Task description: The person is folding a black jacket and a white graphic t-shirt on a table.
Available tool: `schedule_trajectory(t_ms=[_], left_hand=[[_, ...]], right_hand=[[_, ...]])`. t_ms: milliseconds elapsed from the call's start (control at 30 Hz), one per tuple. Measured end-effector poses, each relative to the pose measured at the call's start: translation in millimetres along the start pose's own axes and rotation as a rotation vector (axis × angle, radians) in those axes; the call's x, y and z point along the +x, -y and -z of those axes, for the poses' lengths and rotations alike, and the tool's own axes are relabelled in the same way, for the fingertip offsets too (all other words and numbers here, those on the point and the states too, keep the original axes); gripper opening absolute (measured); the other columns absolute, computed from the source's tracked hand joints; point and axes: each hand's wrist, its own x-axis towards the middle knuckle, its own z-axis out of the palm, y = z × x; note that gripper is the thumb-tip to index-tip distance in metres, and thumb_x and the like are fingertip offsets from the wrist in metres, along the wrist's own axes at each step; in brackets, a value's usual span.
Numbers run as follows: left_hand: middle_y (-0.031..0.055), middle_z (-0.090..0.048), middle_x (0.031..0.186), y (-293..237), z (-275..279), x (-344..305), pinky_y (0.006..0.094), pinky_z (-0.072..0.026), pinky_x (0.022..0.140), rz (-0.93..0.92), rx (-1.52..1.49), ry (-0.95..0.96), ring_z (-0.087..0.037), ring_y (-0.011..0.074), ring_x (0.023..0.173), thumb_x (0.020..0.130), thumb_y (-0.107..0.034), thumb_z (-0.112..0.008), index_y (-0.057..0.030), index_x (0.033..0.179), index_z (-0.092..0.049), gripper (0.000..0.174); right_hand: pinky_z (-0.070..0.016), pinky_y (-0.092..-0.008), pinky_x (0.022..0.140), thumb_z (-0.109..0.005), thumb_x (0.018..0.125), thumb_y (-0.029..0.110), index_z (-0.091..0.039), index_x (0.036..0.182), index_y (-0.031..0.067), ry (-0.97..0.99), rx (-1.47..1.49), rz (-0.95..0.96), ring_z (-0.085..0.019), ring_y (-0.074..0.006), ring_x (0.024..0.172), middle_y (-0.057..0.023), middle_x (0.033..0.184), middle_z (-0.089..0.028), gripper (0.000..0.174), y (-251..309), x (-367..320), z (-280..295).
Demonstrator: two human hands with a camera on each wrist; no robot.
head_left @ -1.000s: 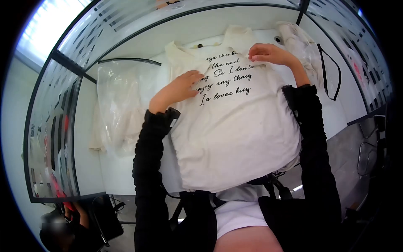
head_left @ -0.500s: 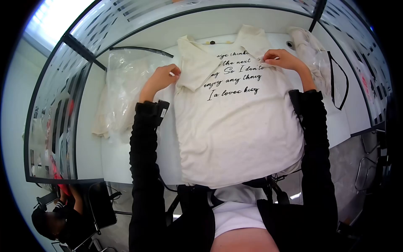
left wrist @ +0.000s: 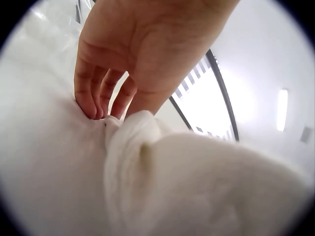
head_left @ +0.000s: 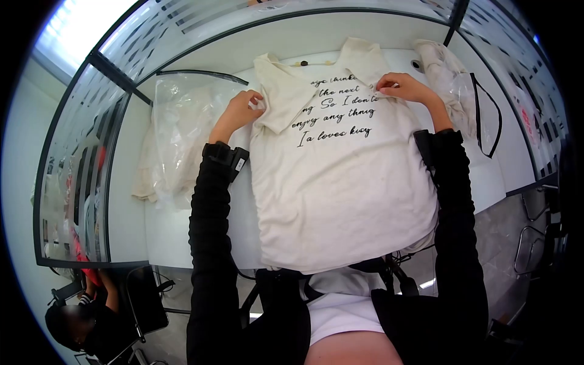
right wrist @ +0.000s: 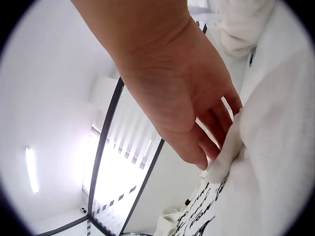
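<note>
A cream T-shirt (head_left: 347, 188) with black script lettering lies spread on the white table, its neck toward the back wall and its hem at the front edge. Both upper sides are folded inward over part of the print. My left hand (head_left: 242, 111) pinches the shirt's left folded edge near the sleeve; in the left wrist view the fingertips (left wrist: 91, 110) come down onto the cloth. On the other side, my right hand (head_left: 406, 88) pinches the right folded edge beside the lettering. Its fingers (right wrist: 221, 118) pass partly behind the cloth in the right wrist view.
A clear plastic bag (head_left: 182, 131) with cream cloth in it lies at the left. More cream cloth in clear plastic (head_left: 447, 79) sits at the back right, beside a black strip loop (head_left: 486, 118). Partition walls enclose the table. Another person (head_left: 85, 322) is at the lower left.
My left hand has moved from over the print out to the shirt's left edge, and that side's fold now lies flatter. The right hand stays at the right fold. The head view has shifted slightly.
</note>
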Motion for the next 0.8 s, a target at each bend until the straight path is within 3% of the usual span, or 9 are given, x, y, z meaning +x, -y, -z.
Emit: schedule_trajectory(t_ms=[133,233,433,533,667,800], left_hand=[[0.0038,-0.057,0.079,4,-2,4,0.0268,-0.0461,0.06,0.029,0.032,-0.001,-0.053,0.0139,0.066,0.073,-0.015,-0.065,-0.0053,0.094,-0.059,0.025],[0.0081,-0.06,0.075,4,-4,8,0.0308,-0.0463,0.066,0.04,0.005,-0.018,-0.057,0.0214,0.072,0.069,-0.019,-0.066,-0.0055,0.087,-0.061,0.023],[0.0049,-0.062,0.077,10,-4,11,0.0268,-0.0474,0.063,-0.041,0.032,-0.066,-0.059,0.0147,0.067,0.072,-0.014,-0.065,-0.0036,0.085,-0.061,0.017],[0.0077,-0.064,0.076,17,0,13,0.0278,-0.0485,0.061,0.039,-0.103,-0.077,-0.061,0.0174,0.065,0.069,-0.011,-0.064,-0.0035,0.081,-0.061,0.015],[0.008,-0.064,0.075,23,8,12,0.0254,-0.0512,0.056,0.181,-0.288,-0.127,-0.062,0.0147,0.063,0.07,-0.006,-0.062,0.0019,0.079,-0.059,0.013],[0.0111,-0.062,0.075,28,9,13,0.0269,-0.0564,0.06,0.333,-0.379,-0.148,-0.062,0.0162,0.063,0.07,-0.004,-0.062,0.0038,0.078,-0.058,0.013]], right_hand=[[-0.044,-0.028,0.08,-0.057,0.083,0.015,-0.061,0.095,0.0039,-0.008,-0.008,-0.001,-0.056,-0.0158,0.087,-0.0057,0.094,-0.062,0.017,3,-2,-1],[-0.0439,-0.0281,0.08,-0.057,0.083,0.016,-0.061,0.095,0.0041,-0.005,-0.018,0.002,-0.056,-0.015,0.087,-0.0053,0.095,-0.062,0.017,4,-2,-1],[-0.0436,-0.0283,0.081,-0.057,0.083,0.016,-0.061,0.096,0.0043,-0.005,0.008,-0.01,-0.056,-0.0149,0.087,-0.0049,0.095,-0.063,0.018,3,-3,-1],[-0.0435,-0.0284,0.081,-0.057,0.083,0.016,-0.061,0.096,0.004,-0.001,-0.006,0.004,-0.056,-0.0151,0.087,-0.0048,0.094,-0.062,0.018,1,-2,0],[-0.0431,-0.0279,0.081,-0.057,0.083,0.017,-0.061,0.096,0.0041,-0.004,0.022,0.01,-0.055,-0.0147,0.086,-0.0047,0.093,-0.062,0.019,-1,-3,0],[-0.0422,-0.0273,0.082,-0.057,0.083,0.016,-0.061,0.096,0.0042,-0.002,0.026,-0.013,-0.055,-0.0141,0.086,-0.0046,0.093,-0.062,0.018,-1,-3,1]])
